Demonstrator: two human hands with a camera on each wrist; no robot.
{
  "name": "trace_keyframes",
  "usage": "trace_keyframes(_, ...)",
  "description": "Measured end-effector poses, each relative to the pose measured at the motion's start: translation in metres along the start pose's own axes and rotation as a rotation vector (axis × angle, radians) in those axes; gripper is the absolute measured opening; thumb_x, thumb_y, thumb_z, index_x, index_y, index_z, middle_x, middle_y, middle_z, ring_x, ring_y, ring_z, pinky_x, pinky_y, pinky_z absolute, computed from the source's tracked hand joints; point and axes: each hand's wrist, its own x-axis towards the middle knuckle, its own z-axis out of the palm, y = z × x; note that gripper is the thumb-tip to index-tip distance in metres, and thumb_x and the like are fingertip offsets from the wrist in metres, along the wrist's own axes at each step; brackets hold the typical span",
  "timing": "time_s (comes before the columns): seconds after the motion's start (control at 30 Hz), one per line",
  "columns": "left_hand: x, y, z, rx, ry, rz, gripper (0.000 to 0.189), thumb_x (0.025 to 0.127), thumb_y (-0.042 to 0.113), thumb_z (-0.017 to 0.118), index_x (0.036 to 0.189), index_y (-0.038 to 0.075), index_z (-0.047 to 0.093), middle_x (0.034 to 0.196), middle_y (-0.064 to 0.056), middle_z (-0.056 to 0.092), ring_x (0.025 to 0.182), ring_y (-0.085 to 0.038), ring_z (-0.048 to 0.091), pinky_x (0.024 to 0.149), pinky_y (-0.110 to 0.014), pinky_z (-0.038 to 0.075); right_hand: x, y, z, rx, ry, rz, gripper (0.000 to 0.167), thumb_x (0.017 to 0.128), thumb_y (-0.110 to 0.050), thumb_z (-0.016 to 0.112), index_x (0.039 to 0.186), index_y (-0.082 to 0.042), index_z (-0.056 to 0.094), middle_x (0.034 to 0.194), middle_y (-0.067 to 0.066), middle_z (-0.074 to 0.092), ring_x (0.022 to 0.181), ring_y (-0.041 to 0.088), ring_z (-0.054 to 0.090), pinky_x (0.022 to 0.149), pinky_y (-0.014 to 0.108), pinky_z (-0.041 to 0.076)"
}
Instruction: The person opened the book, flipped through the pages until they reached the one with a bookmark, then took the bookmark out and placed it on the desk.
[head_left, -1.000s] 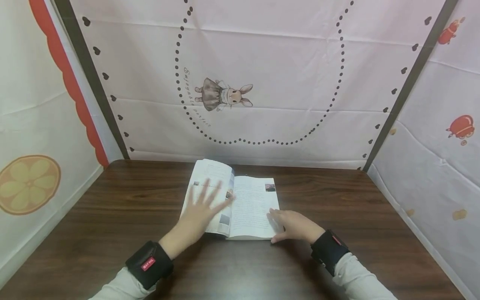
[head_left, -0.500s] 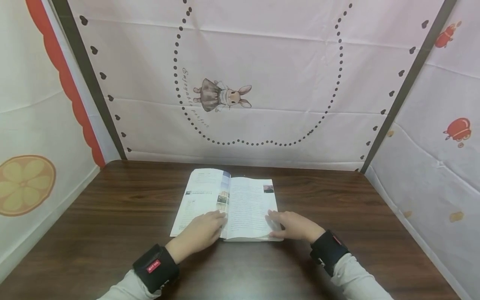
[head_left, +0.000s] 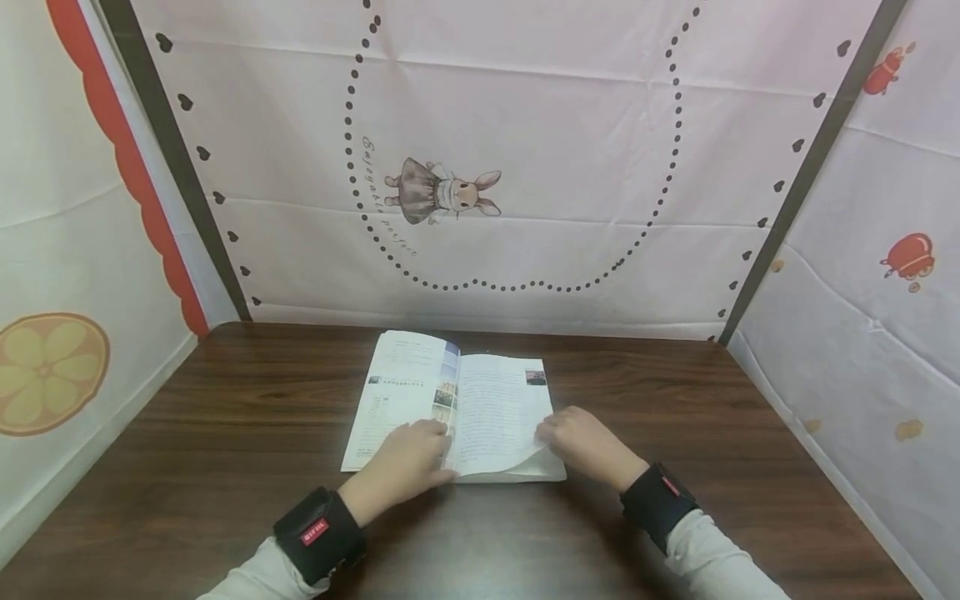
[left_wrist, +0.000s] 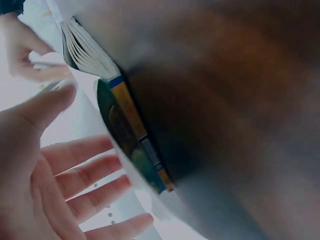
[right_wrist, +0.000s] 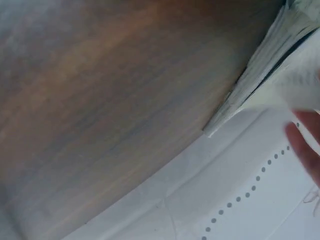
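Observation:
An open book (head_left: 498, 412) lies on the table, its printed pages facing up. My left hand (head_left: 405, 458) rests on the lower part of the left page (head_left: 390, 400), close to the gutter; in the left wrist view its fingers (left_wrist: 95, 172) are spread and nearly straight. At the lower right corner of the right-hand side, my right hand (head_left: 588, 442) pinches a page (head_left: 525, 450) whose corner is curling up from those beneath. The right wrist view catches the lifted page (right_wrist: 295, 85) beside blurred fingers (right_wrist: 305, 150). Below the left page, a green cover (left_wrist: 120, 125) shows in the left wrist view.
The dark wooden table (head_left: 247, 433) stretches out around the book on all sides. A pale printed cloth (head_left: 562, 167) with a rabbit picture hangs behind it, and similar cloths stand to the left and right. Each wrist wears a black strap (head_left: 318, 533).
My left hand came down from over the spread left page to its inner lower part, and that page settled flatter. The right hand's fingers closed on the page corner and raised it slightly.

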Motion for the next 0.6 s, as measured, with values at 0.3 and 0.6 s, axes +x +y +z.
trace_keyframes(0.3, 0.011, 0.019, -0.004, 0.123, -0.076, -0.027, 0.06, 0.064, 0.063, 0.074, 0.075, 0.005, 0.068, 0.078, -0.008, 0.063, 0.073, -0.022, 0.055, 0.073, -0.041, 0.046, 0.008, -0.007, -0.018, -0.142, 0.349, -0.107, 0.038, 0.067, -0.002, 0.081, 0.102, -0.006, 0.07, 0.101, 0.005, 0.073, 0.096, 0.017, 0.067, 0.088, 0.03, 0.052)
trace_keyframes(0.6, 0.022, 0.029, 0.005, 0.291, 0.058, -0.016, 0.033, 0.074, 0.037, 0.072, 0.068, 0.005, 0.068, 0.063, -0.007, 0.057, 0.061, -0.021, 0.05, 0.061, -0.035, 0.043, 0.027, -0.015, -0.024, -0.211, 0.513, -0.132, 0.039, 0.065, -0.005, 0.083, 0.102, -0.007, 0.071, 0.104, 0.005, 0.072, 0.102, 0.017, 0.065, 0.089, 0.028, 0.052)
